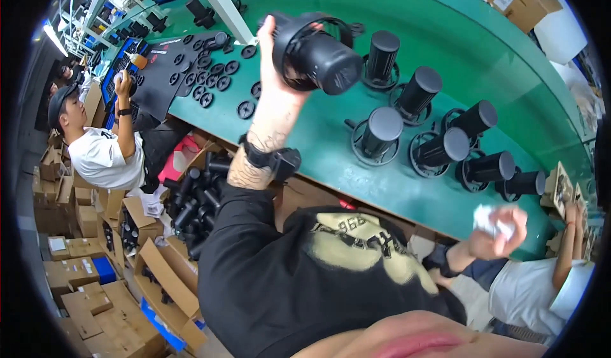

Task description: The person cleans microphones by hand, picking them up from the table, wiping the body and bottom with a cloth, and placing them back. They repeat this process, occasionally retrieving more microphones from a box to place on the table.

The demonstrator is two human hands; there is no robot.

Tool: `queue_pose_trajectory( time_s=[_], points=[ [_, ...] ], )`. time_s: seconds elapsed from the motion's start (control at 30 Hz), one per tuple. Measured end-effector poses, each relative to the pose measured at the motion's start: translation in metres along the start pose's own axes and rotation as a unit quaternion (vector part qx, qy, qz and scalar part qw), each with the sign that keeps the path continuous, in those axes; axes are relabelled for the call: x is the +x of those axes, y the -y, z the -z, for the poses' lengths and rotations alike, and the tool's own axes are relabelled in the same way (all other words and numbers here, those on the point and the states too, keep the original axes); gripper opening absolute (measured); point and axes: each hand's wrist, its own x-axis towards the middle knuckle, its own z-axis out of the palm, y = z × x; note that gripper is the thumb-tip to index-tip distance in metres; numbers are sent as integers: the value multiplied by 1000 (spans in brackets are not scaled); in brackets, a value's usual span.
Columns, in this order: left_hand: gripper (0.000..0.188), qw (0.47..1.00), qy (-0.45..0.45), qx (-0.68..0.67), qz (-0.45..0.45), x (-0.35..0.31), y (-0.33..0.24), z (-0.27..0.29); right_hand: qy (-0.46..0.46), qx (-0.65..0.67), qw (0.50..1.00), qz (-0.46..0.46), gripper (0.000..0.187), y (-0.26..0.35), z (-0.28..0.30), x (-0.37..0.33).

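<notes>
My left hand is raised over the workbench, its fingers wrapped round a black cylindrical lamp housing with a ring-shaped bracket. The housing is tilted, with its round end toward me. At the right, clear of the bench top, my right hand is closed on a crumpled white cloth; motion blurs both. Several similar black housings stand or lean on the bench beyond, among them one close to me and one farther back.
Black wheel-like rings are scattered over the green bench and a dark mat. A co-worker is at the left; another person at the right handles a carton. Black tubes and cardboard boxes fill the lower left.
</notes>
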Motion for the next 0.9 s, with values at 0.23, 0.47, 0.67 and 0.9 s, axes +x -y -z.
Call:
queue_pose_trajectory(
  time_s=[0.23,0.47,0.67,0.9],
  points=[
    [65,999,24,-15,21,-22,15,-21,184,108,977,-24,24,-20,-148,66],
    [55,998,56,22,-25,-48,8,-46,141,208,967,-49,24,-28,-186,54],
    [61,998,46,-43,31,-40,11,-43,104,290,937,-163,25,-19,-197,52],
    [45,983,68,-165,45,-29,37,-32,84,195,976,37,24,-21,-213,65]
  ],
)
